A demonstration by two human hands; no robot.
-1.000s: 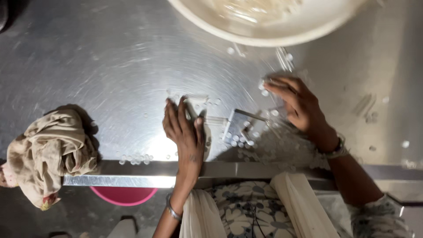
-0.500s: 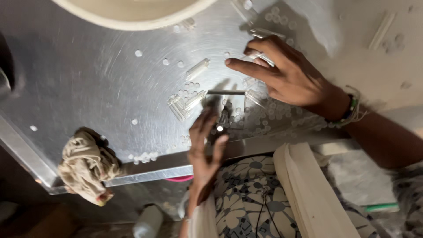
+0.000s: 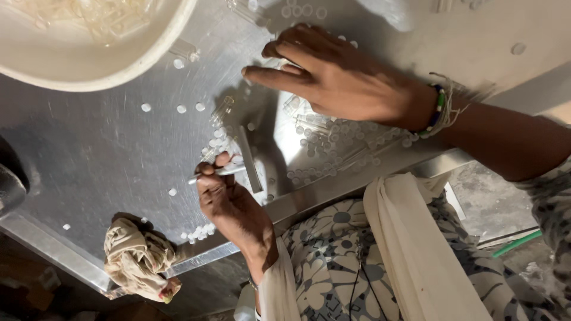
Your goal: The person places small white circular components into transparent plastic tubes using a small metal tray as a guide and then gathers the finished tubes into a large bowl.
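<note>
My left hand [image 3: 232,208] is near the table's front edge, with thumb and fingers pinched on a thin clear tube [image 3: 229,171] that points to the right. My right hand [image 3: 339,77] lies palm down farther back on the steel table [image 3: 89,160]. Its fingers are spread over loose clear tubes and small white caps [image 3: 333,134], and I cannot see anything gripped in it. A short flat metal strip [image 3: 250,159] lies between the two hands.
A large cream bowl [image 3: 140,59] with clear tubes inside stands at the back left. A crumpled beige cloth [image 3: 140,258] sits on the table's front edge at the left. Stray white caps [image 3: 199,233] dot the steel surface.
My left hand has gone from flat on the table to pinching a thin tube. My right hand has stayed over the scattered caps and tubes. The view has tilted and moved closer.
</note>
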